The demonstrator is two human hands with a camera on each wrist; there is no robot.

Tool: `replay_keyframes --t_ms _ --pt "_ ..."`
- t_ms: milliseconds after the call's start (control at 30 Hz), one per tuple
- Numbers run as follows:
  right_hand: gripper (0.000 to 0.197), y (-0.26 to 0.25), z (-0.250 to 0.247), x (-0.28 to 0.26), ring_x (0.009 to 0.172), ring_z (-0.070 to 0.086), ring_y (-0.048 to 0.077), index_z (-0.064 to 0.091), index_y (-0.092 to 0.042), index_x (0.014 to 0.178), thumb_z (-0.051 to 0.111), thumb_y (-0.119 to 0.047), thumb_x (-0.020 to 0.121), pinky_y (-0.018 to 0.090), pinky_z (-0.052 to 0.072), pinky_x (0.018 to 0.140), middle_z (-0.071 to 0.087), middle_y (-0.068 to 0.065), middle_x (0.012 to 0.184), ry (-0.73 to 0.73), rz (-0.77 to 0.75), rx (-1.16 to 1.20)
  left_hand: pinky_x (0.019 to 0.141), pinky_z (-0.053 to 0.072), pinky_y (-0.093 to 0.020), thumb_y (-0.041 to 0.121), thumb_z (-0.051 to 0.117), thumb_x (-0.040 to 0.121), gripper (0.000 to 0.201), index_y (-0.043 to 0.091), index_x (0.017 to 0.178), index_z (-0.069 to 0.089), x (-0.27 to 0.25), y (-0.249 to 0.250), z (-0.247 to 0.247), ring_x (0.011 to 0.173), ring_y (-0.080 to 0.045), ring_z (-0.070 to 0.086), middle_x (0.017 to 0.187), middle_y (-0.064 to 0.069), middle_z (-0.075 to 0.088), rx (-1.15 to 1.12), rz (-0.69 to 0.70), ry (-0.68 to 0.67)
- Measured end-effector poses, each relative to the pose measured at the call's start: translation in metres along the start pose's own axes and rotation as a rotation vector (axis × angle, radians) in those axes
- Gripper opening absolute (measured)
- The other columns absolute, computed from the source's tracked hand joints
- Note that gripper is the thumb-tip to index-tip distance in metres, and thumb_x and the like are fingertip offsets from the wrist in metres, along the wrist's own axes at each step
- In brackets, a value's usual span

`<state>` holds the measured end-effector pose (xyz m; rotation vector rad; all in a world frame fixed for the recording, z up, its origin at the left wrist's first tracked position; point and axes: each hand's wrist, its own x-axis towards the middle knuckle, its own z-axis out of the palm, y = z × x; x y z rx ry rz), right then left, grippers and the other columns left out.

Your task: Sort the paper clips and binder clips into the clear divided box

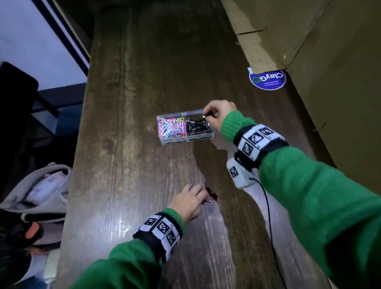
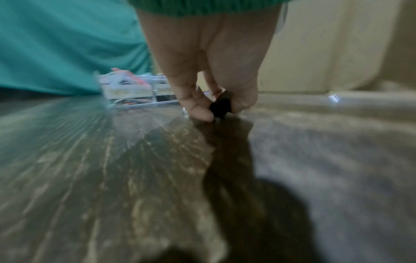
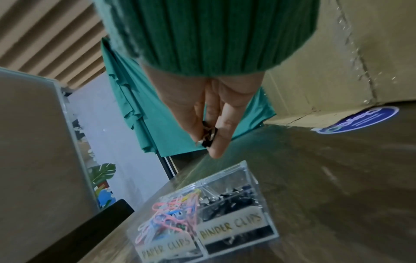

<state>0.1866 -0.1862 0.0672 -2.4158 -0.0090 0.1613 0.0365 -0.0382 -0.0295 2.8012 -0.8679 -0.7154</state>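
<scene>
The clear divided box (image 1: 186, 139) stands mid-table. Its left half holds coloured paper clips (image 1: 171, 127); its right half holds black binder clips (image 1: 198, 125). My right hand (image 1: 207, 116) hovers over the far right corner of the box and pinches a black binder clip (image 3: 208, 135) between thumb and fingers. The box labels (image 3: 231, 228) read PAPER CLIPS and BINDER CLIPS. Nearer me, my left hand (image 1: 203, 195) is down on the table, its thumb and fingers pinching a black binder clip (image 2: 221, 106) that touches the wood.
Large cardboard boxes (image 1: 314, 39) wall in the table's right side, with a blue round sticker (image 1: 267, 79) at their foot. A black cable (image 1: 268, 218) runs from my right wrist toward me. A grey bag (image 1: 38, 191) and a black chair (image 1: 6, 103) stand left of the table.
</scene>
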Motion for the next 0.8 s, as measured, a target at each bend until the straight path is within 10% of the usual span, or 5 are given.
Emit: replay_keyframes --t_ms 233,433,667,800 --pt "0.035 -0.003 0.022 0.021 0.111 0.06 0.023 0.065 -0.011 0.114 0.042 -0.002 0.09 0.02 0.039 0.099 0.065 0.008 0.119 -0.035 0.124 0.044 0.078 0.051 -0.044 0.021 0.036 0.079 0.034 0.008 0.101 0.059 0.008 -0.029 -0.034 0.09 -0.034 0.054 0.1 -0.016 0.056 -0.237 -0.04 0.356" --pt "0.036 0.054 0.034 -0.022 0.083 0.069 0.033 0.068 -0.027 0.073 0.048 0.002 0.079 0.048 0.056 0.082 0.07 0.009 0.079 0.086 0.186 0.276 0.086 0.046 -0.044 0.002 0.054 0.076 0.024 0.005 0.1 0.059 0.07 -0.052 -0.105 0.097 -0.034 0.053 0.105 -0.017 0.055 -0.235 -0.017 0.548" --pt "0.033 0.084 0.028 -0.079 0.08 0.068 0.031 0.064 -0.021 0.074 0.048 0.005 0.084 0.047 0.057 0.08 0.065 0.007 0.078 0.092 0.285 0.339 0.095 0.044 -0.045 0.01 0.054 0.087 0.05 0.009 0.133 0.034 0.136 -0.048 -0.131 0.116 -0.036 0.05 0.133 -0.017 0.046 -0.099 -0.203 0.214" --pt "0.044 0.087 0.025 -0.101 0.075 0.069 0.031 0.055 -0.039 0.066 0.049 0.001 0.086 0.047 0.058 0.075 0.066 0.008 0.079 0.099 0.29 0.348 0.1 0.043 -0.043 -0.004 0.05 0.084 0.059 0.012 0.136 0.031 0.131 -0.041 -0.127 0.121 -0.035 0.05 0.144 -0.012 0.037 -0.142 -0.245 0.374"
